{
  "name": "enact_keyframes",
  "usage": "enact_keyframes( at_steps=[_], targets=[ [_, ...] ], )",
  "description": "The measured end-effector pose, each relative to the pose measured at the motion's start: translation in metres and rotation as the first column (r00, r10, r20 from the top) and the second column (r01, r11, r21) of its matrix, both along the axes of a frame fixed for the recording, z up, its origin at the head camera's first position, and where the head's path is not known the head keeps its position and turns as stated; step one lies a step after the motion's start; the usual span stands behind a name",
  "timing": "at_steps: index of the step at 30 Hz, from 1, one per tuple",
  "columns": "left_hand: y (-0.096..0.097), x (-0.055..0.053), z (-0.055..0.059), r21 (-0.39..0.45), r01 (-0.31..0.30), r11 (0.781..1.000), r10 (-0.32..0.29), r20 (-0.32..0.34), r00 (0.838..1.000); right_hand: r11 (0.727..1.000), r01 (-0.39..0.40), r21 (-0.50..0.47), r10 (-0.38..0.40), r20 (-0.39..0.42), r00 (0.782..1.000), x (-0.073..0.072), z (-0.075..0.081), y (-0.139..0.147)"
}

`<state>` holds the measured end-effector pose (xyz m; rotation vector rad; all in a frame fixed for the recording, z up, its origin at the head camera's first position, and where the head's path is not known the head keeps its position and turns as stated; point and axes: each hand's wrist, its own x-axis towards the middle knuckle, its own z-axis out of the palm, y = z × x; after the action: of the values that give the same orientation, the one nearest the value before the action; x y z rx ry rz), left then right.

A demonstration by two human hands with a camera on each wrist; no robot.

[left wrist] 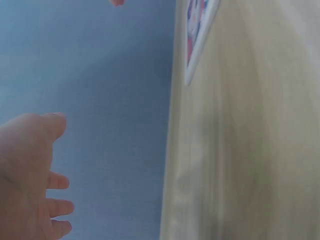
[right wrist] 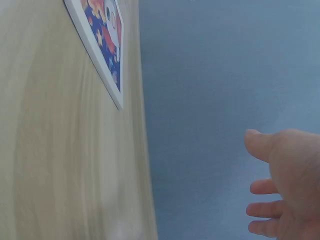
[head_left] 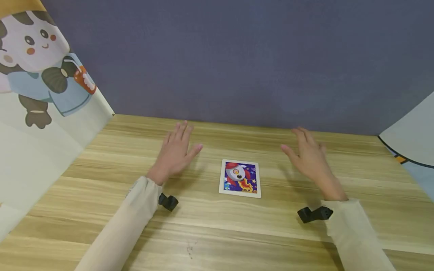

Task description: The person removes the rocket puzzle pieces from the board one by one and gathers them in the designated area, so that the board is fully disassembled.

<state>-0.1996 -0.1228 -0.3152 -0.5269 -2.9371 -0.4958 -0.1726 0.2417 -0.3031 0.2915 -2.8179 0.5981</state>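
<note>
Flat on the wooden table lies a white-framed picture puzzle (head_left: 240, 178), showing a cartoon rocket-like figure on a dark blue starry ground. To its left, my left hand (head_left: 174, 152) hovers with fingers extended and thumb spread, touching nothing. My right hand (head_left: 310, 158) hovers to the puzzle's right, its fingers also stretched out and holding nothing. A corner of the puzzle (left wrist: 200, 30) shows at the top of the left wrist view, well away from the left hand (left wrist: 30, 170). In the right wrist view the puzzle (right wrist: 102, 45) is at upper left, apart from the right hand (right wrist: 290, 185).
The wood-grain table (head_left: 203, 233) meets a dark blue-grey panel (head_left: 244, 67) at the back. A white wall with a cartoon figure (head_left: 47, 64) rises on the left, and another printed white surface (head_left: 413, 131) stands on the right. Each wrist carries a small black device (head_left: 168, 202).
</note>
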Motion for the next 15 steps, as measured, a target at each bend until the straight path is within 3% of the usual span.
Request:
enact_keyframes(
  at_steps=[6,10,15],
  targets=[
    [0.009,0.003,-0.007,0.033,0.024,0.999,-0.025,0.004,1.0,0.999,-0.021,-0.049,0.019,-0.047,0.999,0.001,-0.007,-0.01],
    [0.016,0.005,-0.012,0.101,0.064,0.993,-0.066,0.02,0.998,0.995,-0.054,-0.087,0.052,-0.028,0.998,0.001,-0.011,-0.017],
    [0.026,0.008,-0.018,0.207,0.118,0.971,-0.139,0.086,0.987,0.988,-0.082,-0.134,0.085,0.021,0.996,0.0,-0.015,-0.024]
  ],
)
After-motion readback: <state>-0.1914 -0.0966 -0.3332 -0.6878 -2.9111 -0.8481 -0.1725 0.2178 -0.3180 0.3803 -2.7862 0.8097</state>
